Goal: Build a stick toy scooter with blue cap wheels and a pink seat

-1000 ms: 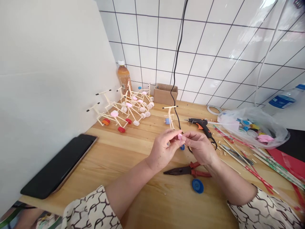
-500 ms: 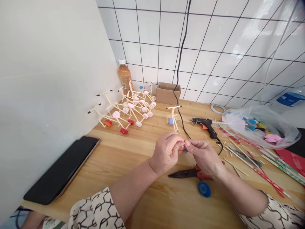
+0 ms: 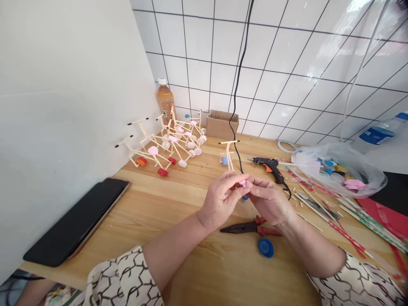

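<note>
A small pink piece (image 3: 243, 183), perhaps soft clay, is pinched between the fingertips of my left hand (image 3: 219, 199) and my right hand (image 3: 270, 197). The two hands meet over the table, fingers closed on it from both sides. Just behind them stands a little tricycle model of thin sticks (image 3: 227, 154), with black-tipped handlebars and a light blue wheel. Its near end is partly hidden by my hands, with blue caps showing below the fingers. Red-handled pliers (image 3: 245, 227) lie under my right hand, and a loose blue bottle cap (image 3: 265, 247) is nearer to me.
Several stick tricycles with pink seats (image 3: 153, 151) stand at the back left by a drink bottle (image 3: 166, 102) and a cardboard box (image 3: 222, 124). A glue gun (image 3: 269, 166), scissors (image 3: 317, 206) and a plastic bag of caps (image 3: 366, 161) are right. A phone (image 3: 76, 221) lies left.
My fingers have shifted around the pink piece, so more of it shows now. My left fingers are straighter than before. The whole view has moved slightly.
</note>
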`<state>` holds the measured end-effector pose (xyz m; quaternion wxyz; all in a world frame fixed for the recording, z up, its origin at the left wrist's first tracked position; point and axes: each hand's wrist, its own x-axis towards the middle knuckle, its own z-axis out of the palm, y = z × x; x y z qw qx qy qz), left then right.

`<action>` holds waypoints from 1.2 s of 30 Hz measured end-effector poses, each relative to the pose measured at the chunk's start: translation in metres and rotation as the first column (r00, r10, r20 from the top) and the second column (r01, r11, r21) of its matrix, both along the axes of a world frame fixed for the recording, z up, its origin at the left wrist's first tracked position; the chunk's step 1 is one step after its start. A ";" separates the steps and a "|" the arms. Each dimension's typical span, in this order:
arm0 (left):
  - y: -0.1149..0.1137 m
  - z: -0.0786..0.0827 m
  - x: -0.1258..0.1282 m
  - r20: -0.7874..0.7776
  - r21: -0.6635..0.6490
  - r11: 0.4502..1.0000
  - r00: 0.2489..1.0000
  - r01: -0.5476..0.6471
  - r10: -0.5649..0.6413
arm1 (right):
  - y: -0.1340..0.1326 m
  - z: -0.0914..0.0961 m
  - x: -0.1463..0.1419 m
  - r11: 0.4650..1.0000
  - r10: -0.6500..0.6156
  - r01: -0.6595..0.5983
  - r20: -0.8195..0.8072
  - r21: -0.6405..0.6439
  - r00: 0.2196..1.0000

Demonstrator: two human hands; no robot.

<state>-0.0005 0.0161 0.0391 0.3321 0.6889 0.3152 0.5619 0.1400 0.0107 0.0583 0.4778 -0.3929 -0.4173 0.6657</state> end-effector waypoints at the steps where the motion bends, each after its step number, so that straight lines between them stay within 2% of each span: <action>1: 0.000 -0.001 0.000 -0.014 0.010 1.000 1.000 -0.024 0.024 | 0.001 0.001 0.001 1.000 0.001 -0.001 0.012 0.001 1.000; 3: 0.000 -0.001 -0.001 -0.055 0.049 0.997 0.997 -0.057 0.060 | 0.002 0.001 0.004 1.000 0.012 -0.012 0.044 0.004 0.999; 5: 0.001 -0.001 -0.002 -0.116 0.147 0.987 0.990 -0.063 0.080 | 0.004 0.001 0.007 0.999 0.041 -0.041 0.075 0.009 0.996; 8: 0.004 0.000 -0.003 -0.226 0.307 0.949 0.964 -0.069 0.143 | 0.005 0.000 0.008 0.994 0.097 -0.101 0.111 0.039 0.989; 11: 0.006 0.002 -0.003 -0.292 0.375 0.923 0.935 -0.082 0.202 | 0.003 0.001 0.006 0.989 0.122 -0.131 0.127 0.063 0.984; 13: 0.005 0.005 -0.002 -0.280 0.350 0.931 0.938 -0.100 0.206 | 0.002 0.001 0.005 0.987 0.140 -0.147 0.110 0.059 0.984; 16: 0.001 0.011 0.003 -0.166 0.179 0.976 0.974 -0.122 0.152 | 0.000 0.004 0.008 0.986 0.161 -0.164 0.074 0.038 0.984; 19: -0.006 0.017 0.013 -0.016 -0.016 0.996 0.996 -0.087 0.087 | -0.001 0.009 0.015 0.987 0.156 -0.157 0.046 0.024 0.987; 22: -0.011 0.017 0.023 0.097 -0.102 0.995 0.995 -0.013 0.023 | -0.002 0.015 0.021 0.990 0.143 -0.143 0.029 -0.002 0.989; 25: -0.015 0.010 0.029 0.125 -0.082 0.997 0.992 -0.013 0.023 | -0.004 0.015 0.025 0.992 0.123 -0.122 0.024 -0.041 0.992; 31: -0.015 -0.010 0.028 -0.089 0.060 0.997 0.994 -0.056 0.061 | -0.009 -0.006 0.024 0.998 0.012 -0.008 0.068 -0.057 0.998; 36: -0.013 -0.018 0.025 -0.162 0.058 0.997 0.985 -0.055 0.064 | -0.010 -0.016 0.018 0.993 -0.108 0.112 0.071 -0.048 0.992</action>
